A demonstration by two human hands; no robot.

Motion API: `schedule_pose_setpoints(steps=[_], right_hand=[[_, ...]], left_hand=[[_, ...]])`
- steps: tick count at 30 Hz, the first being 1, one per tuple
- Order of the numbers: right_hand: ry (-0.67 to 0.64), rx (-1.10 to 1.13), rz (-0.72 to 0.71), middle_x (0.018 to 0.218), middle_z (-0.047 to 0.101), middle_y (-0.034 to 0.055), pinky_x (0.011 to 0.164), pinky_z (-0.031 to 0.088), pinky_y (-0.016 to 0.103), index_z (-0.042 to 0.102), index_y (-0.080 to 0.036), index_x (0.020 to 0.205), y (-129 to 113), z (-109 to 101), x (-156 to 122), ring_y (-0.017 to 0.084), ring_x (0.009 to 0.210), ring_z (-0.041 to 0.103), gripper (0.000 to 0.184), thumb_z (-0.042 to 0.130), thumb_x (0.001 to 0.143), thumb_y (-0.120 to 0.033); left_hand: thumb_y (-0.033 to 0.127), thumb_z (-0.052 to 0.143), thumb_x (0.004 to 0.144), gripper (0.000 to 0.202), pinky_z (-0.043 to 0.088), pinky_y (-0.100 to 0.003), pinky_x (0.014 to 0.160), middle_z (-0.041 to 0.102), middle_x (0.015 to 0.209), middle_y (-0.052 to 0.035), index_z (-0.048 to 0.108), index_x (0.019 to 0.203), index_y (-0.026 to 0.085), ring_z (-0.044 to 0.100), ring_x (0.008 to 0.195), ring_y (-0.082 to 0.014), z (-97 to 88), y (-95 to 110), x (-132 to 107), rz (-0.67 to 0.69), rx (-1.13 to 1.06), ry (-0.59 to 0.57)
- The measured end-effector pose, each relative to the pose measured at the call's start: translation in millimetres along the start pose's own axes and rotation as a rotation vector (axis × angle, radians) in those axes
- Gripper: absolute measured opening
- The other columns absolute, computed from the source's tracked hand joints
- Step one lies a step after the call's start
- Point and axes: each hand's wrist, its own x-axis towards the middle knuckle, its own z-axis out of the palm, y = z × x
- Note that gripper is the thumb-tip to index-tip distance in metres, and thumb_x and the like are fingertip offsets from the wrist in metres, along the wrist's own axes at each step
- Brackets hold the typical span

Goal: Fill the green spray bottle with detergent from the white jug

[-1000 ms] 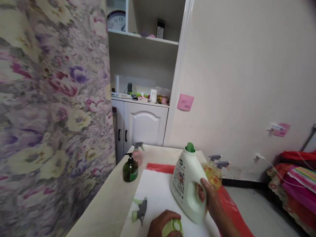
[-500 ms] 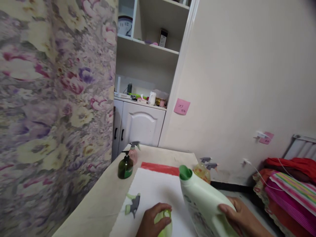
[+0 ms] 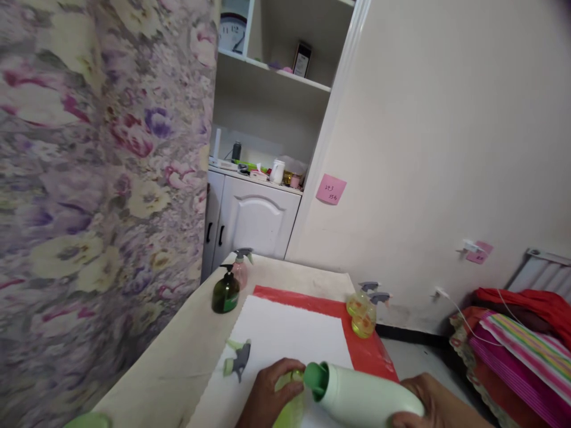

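Note:
My left hand (image 3: 274, 389) is wrapped round the neck of a small yellow-green spray bottle (image 3: 291, 410) whose top is off. In my right hand (image 3: 426, 401) is a large pale green detergent jug (image 3: 363, 395), tilted nearly level. Its darker green spout (image 3: 316, 378) comes close to the small bottle's mouth; whether they touch, or liquid runs between them, I cannot tell. On the white sheet (image 3: 285, 324), left of my left hand, lies a grey and green trigger spray head (image 3: 238, 359). The bottom of the small bottle is cut off by the frame edge.
A dark green pump bottle (image 3: 226, 291) and a pink spray bottle (image 3: 239, 270) stand at the table's far left. Two yellow spray bottles (image 3: 363, 315) stand on red film (image 3: 366, 351) at the right. A green cap-like object (image 3: 89, 421) shows bottom left. A floral curtain (image 3: 102, 208) hangs left.
My right hand has tipped the detergent jug over and brought its spout down leftward to the small bottle. The view has shifted slightly, and the yellow bottles show more fully.

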Motion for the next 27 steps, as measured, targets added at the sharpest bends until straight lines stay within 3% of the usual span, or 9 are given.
schedule_pose_setpoints(steps=[8,16,27], right_hand=[[0.002,-0.159,0.011,0.059,0.042,-0.0044,0.044,0.024,0.020,0.053,-0.017,0.066,4,-5,8,0.007,0.054,0.035,0.044,0.061,0.074,-0.060],[0.007,-0.197,0.059,0.058,0.047,-0.0030,0.042,0.024,0.020,0.056,-0.018,0.065,-17,-10,8,0.009,0.052,0.039,0.033,0.061,0.074,-0.049],[0.000,-0.235,0.084,0.055,0.050,-0.0024,0.040,0.024,0.020,0.058,-0.018,0.064,-32,-17,7,0.008,0.048,0.040,0.034,0.062,0.075,-0.050]], left_hand=[[0.020,0.064,0.072,0.020,0.046,-0.029,0.086,0.076,0.092,-0.0010,0.073,0.090,0.023,0.066,0.092,-0.0224,1.4,6,-4,0.002,-0.038,-0.018],[0.024,0.066,0.074,0.018,0.046,-0.029,0.086,0.075,0.093,-0.0019,0.073,0.092,0.023,0.066,0.092,-0.0222,1.1,4,-4,0.038,-0.049,-0.012],[0.024,0.068,0.076,0.017,0.046,-0.026,0.085,0.076,0.092,-0.0003,0.073,0.092,0.024,0.067,0.090,-0.0204,0.0,4,-4,0.077,-0.035,-0.011]])
